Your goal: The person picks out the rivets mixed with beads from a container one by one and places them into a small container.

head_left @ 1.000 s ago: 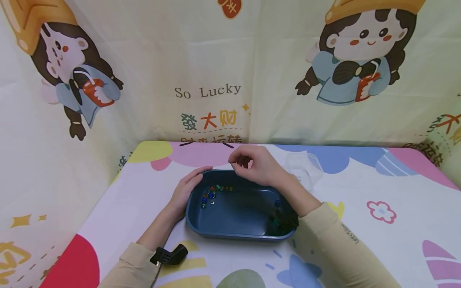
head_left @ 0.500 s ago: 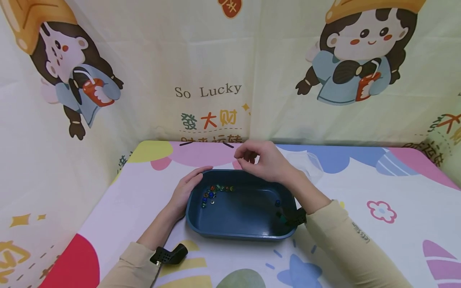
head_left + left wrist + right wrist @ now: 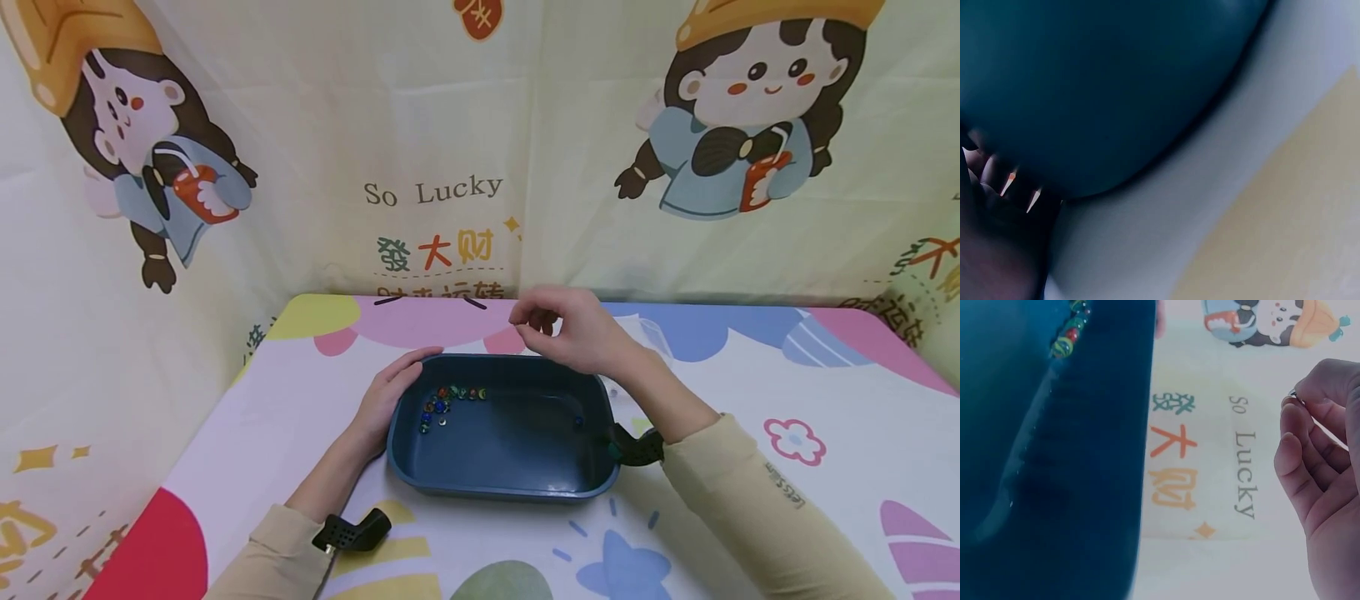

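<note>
A dark blue rectangular tray (image 3: 510,450) with rounded corners stands on the table. My left hand (image 3: 384,402) holds its left side, fingers lying along the outer wall. In the left wrist view only shadowed fingers (image 3: 997,178) show beside the tray wall. Coloured glass marbles (image 3: 440,407) lie along the tray's back left corner, a small silvery thing (image 3: 442,422) beside them. One dark blue marble (image 3: 578,422) sits near the right wall. Over the back right rim, my right hand (image 3: 566,329) pinches a small shiny silvery thing (image 3: 1294,395) between thumb and forefinger; its shape is mostly hidden.
A clear plastic container (image 3: 654,337) stands behind the tray, partly covered by my right forearm. The patterned tablecloth (image 3: 750,500) stretches to both sides. A printed cloth backdrop (image 3: 570,167) hangs at the table's back edge.
My right hand has moved to the right and slightly away from me, from the middle of the tray's back rim towards the clear container. My left hand and the tray have stayed put.
</note>
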{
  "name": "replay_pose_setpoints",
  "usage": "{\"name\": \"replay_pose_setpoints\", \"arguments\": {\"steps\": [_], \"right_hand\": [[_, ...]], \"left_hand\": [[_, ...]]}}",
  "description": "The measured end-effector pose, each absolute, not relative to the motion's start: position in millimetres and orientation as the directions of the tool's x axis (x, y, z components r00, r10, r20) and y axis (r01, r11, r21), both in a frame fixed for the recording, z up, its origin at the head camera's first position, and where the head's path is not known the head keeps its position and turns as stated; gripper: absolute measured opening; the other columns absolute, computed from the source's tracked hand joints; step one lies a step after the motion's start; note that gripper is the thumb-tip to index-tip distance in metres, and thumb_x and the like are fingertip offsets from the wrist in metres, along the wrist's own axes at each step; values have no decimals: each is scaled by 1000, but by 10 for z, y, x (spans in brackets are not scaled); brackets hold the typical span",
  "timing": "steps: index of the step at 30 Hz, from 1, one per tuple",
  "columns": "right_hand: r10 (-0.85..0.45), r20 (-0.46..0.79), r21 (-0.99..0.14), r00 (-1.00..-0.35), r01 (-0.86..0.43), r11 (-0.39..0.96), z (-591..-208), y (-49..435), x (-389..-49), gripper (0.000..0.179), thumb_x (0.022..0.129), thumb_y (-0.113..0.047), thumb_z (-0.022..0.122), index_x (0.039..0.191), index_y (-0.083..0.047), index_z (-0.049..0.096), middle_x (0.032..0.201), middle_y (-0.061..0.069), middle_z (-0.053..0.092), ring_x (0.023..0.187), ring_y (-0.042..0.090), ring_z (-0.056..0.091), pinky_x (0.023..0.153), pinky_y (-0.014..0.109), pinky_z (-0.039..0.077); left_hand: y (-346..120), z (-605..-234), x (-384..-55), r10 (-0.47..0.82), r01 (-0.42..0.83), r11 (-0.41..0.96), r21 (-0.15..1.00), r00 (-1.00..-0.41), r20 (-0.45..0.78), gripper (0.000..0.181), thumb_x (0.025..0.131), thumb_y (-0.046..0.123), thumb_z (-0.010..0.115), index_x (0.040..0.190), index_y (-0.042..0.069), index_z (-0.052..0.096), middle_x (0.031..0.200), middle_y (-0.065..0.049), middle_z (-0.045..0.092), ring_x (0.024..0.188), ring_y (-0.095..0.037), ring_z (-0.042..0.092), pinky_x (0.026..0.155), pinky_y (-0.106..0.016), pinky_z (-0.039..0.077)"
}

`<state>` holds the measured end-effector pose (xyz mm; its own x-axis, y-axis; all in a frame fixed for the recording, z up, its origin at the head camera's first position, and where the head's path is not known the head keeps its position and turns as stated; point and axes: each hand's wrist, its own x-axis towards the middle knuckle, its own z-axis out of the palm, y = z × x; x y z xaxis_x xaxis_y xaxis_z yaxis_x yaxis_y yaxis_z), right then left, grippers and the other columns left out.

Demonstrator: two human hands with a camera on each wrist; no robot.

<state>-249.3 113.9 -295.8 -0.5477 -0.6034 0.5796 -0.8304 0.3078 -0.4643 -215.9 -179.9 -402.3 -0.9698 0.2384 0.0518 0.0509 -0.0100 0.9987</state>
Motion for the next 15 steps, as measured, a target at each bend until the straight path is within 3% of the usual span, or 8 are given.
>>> {"name": "replay_pose_setpoints", "arguments": {"steps": [15], "right_hand": [[-574,579,-463,-579,-813,353,-2941,1298,-2453,17,84,6,74,96,-6,72,88,-3,67,72,11,57,62,28,52]], "left_hand": [[-1804,-4044,-2170,250,52,-29,998,-967,57,44,110,25,39,148,5,49,147,-13,51,134,-28,49,110,-39,40]]}}
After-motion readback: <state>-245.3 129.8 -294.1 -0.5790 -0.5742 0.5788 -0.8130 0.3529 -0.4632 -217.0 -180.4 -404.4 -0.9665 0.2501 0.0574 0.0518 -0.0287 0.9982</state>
